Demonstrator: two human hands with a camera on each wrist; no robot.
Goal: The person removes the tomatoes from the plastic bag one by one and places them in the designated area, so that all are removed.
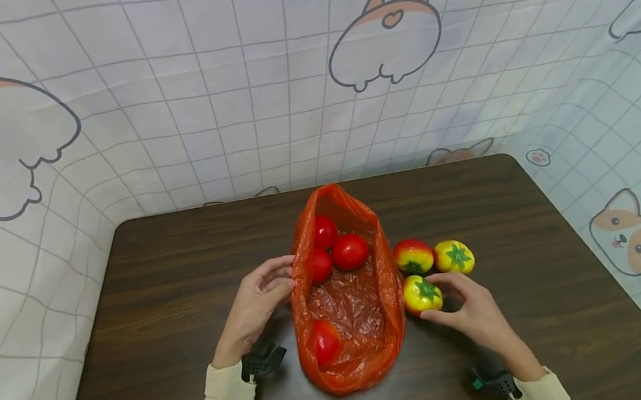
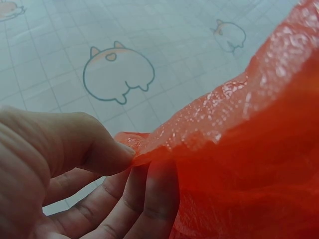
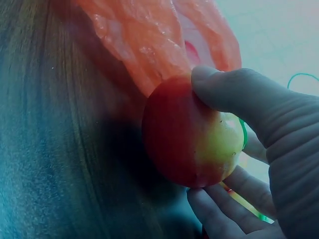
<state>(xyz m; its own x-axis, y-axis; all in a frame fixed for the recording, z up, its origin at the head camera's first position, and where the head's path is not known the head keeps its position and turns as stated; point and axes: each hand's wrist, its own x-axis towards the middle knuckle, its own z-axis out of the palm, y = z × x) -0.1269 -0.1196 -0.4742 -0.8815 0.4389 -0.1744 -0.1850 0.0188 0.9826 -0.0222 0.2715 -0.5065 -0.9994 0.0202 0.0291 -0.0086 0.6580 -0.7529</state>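
An orange-red plastic bag lies wide-mouthed on the table, with several glossy red round fruits inside. My left hand pinches the bag's left rim between thumb and fingers; the left wrist view shows the thin film folded at the thumb tip. Just right of the bag, my right hand grips a yellow-and-red tomato with a green star-shaped calyx. Thumb and fingertips hold opposite sides of this tomato, which overlaps the bag's side in the right wrist view.
Two similar yellow-and-red tomatoes sit beyond the right hand: one redder tomato by the bag and one mostly yellow tomato farther right. The dark wooden table ends at a white grid-patterned cloth with cartoon corgis.
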